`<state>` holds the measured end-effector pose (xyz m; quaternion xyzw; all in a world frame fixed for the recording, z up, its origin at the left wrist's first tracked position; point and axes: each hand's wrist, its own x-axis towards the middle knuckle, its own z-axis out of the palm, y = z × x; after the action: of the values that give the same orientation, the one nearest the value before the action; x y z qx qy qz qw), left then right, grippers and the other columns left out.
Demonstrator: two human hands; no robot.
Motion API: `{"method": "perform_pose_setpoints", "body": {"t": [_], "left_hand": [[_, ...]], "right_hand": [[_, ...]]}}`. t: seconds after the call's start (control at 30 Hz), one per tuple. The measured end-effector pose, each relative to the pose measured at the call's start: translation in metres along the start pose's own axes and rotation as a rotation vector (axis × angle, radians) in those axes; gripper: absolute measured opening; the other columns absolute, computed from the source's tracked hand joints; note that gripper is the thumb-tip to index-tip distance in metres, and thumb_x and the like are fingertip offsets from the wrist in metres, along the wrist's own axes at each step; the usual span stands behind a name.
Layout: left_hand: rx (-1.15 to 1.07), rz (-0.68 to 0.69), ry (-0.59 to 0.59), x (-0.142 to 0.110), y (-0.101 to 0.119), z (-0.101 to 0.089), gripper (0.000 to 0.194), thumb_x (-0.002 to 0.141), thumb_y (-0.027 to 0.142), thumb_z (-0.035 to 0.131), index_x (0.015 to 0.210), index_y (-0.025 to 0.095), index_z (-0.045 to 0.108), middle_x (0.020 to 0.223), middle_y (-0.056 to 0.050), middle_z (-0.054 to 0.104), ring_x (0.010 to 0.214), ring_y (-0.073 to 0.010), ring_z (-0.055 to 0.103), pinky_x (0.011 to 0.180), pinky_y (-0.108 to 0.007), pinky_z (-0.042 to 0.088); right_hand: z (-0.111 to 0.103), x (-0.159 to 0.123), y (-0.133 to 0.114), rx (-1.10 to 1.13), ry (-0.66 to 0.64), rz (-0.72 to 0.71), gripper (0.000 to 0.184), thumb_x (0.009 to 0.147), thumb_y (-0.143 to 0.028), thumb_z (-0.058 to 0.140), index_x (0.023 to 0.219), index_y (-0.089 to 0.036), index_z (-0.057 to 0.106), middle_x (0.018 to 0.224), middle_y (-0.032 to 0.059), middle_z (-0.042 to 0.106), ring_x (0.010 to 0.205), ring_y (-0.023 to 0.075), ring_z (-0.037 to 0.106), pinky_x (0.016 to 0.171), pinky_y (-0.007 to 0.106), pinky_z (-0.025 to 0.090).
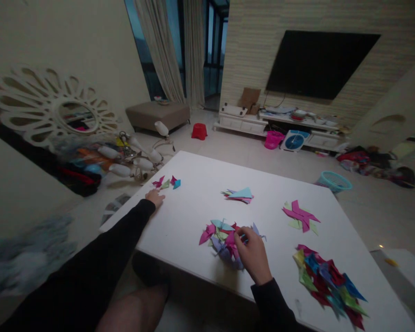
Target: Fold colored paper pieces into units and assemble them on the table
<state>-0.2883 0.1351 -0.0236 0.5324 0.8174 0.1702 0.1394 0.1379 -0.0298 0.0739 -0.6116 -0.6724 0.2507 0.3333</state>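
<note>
My left hand (155,198) rests at the left edge of the white table, its fingers partly stretched out. Just beyond it lie a few small folded papers, among them a magenta one (158,181), a light green one (165,184) and a blue one (176,184). Over a heap of origami cranes (221,246) near the front edge, my right hand (252,252) has its thumb and fingers closed at a pink paper crane (230,239). Its fingertips partly cover that crane. The cranes in the heap are pink, purple, green and light blue.
A stack of pointed folded papers (241,194) lies mid-table. Crossed pink and green papers (300,216) sit to the right, above a large pile of colourful folded papers (327,281). A teal basket (335,181) and a red stool (199,131) stand beyond the white table (193,175).
</note>
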Motion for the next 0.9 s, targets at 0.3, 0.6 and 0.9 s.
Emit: {"method": "perform_pose_setpoints", "body": {"t": [0.3,0.6,0.9], "left_hand": [[-0.051,-0.085,0.018,0.021,0.007,-0.007,0.045,0.073,0.031,0.064,0.114,0.013,0.063,0.133,-0.021,0.06,0.131,-0.0377,0.049,0.108,-0.046,0.037],[-0.21,0.523,0.147,-0.105,0.118,-0.037,0.061,0.083,0.024,0.056,0.143,0.017,0.046,0.153,-0.013,0.044,0.143,-0.0291,0.036,0.12,-0.047,0.028],[-0.561,0.771,-0.134,-0.262,0.224,-0.013,0.045,0.083,0.018,0.061,0.127,0.026,0.063,0.137,-0.008,0.062,0.133,-0.0294,0.048,0.108,-0.054,0.04]], "right_hand": [[0.002,0.004,0.009,-0.04,-0.023,0.015,0.02,0.089,-0.031,0.052,0.074,-0.022,0.061,0.075,0.0022,0.067,0.069,0.019,0.062,0.065,0.03,0.041],[-0.003,0.005,0.005,0.056,-0.001,0.024,0.02,0.089,-0.036,0.052,0.08,-0.021,0.062,0.081,0.0043,0.068,0.07,0.0193,0.062,0.066,0.031,0.045],[-0.02,0.007,0.003,0.383,0.226,0.098,0.033,0.083,-0.037,0.062,0.11,-0.018,0.059,0.1,0.0064,0.068,0.07,0.017,0.063,0.065,0.031,0.052]]}}
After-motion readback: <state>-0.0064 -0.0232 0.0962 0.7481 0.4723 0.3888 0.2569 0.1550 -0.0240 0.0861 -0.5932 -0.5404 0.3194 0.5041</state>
